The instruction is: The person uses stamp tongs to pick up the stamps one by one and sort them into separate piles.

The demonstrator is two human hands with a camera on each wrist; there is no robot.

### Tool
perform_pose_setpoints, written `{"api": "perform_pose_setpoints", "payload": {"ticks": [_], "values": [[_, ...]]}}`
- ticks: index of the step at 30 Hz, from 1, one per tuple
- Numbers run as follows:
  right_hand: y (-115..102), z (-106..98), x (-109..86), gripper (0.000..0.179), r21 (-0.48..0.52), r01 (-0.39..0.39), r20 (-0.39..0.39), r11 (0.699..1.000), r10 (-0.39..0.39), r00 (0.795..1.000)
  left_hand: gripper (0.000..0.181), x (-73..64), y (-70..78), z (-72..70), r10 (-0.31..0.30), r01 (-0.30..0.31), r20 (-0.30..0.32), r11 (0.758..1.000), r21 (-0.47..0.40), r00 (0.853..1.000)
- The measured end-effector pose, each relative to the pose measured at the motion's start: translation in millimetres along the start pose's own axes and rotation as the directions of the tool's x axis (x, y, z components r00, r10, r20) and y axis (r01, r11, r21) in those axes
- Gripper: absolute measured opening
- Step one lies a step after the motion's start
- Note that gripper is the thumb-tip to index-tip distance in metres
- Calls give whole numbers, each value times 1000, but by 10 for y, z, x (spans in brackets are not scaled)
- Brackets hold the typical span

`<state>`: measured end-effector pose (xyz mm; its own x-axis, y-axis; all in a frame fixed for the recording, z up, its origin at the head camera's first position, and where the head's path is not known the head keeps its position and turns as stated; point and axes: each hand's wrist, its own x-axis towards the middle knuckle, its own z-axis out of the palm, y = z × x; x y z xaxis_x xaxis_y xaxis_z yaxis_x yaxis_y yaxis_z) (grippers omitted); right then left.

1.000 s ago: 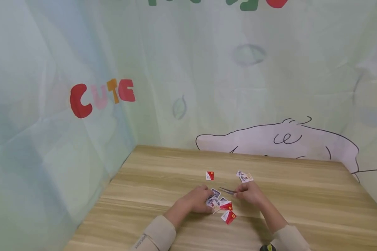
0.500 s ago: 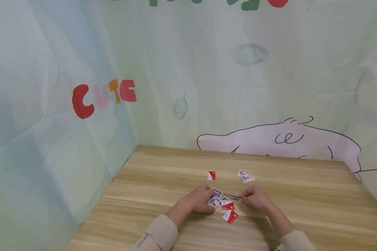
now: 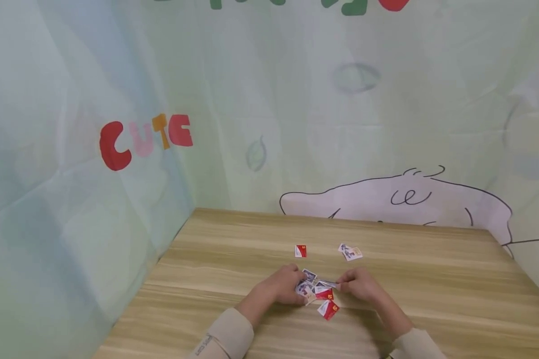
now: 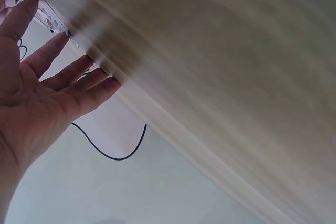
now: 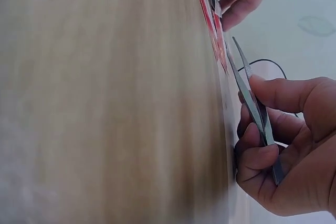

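Here, in the head view, a cluster of small picture cards, partly overlapping, lies on the wood-grain table between the two hands. The left hand rests at the cluster's left edge, while the right hand holds metal tweezers whose tips reach toward its right side; whether they touch a card is too small to tell. Farther off lie a lone red-and-white card and, to its right, some overlapping pale cards. From the left wrist, the left hand's fingers are spread and nearly straight, fingertips down at the tabletop, with cards beside the thumb and index finger. From the right wrist, the right hand grips the tweezers between thumb and curled fingers, their prongs slightly apart.
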<state>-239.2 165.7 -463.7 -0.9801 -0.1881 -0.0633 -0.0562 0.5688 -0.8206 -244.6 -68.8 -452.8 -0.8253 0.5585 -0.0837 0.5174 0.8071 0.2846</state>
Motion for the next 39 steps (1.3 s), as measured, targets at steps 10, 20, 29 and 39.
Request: {"api": "perform_pose_setpoints", "payload": {"ticks": [10, 20, 29, 39], "values": [[-34, 34, 32, 6, -14, 32, -13, 999, -32, 999, 58, -8, 7, -26, -17, 17, 2, 999, -30, 1000], [10, 57, 88, 9, 12, 54, -2, 998, -54, 999, 60, -12, 18, -41, -15, 15, 1, 1000, -8, 1000], [21, 69, 70, 8, -9, 113, 34, 994, -112, 993, 59, -44, 30, -19, -6, 6, -6, 1000, -8, 1000], [-9, 20, 26, 9, -36, 99, -35, 994, -100, 994, 58, -58, 35, -62, -7, 7, -8, 998, -63, 1000]]}}
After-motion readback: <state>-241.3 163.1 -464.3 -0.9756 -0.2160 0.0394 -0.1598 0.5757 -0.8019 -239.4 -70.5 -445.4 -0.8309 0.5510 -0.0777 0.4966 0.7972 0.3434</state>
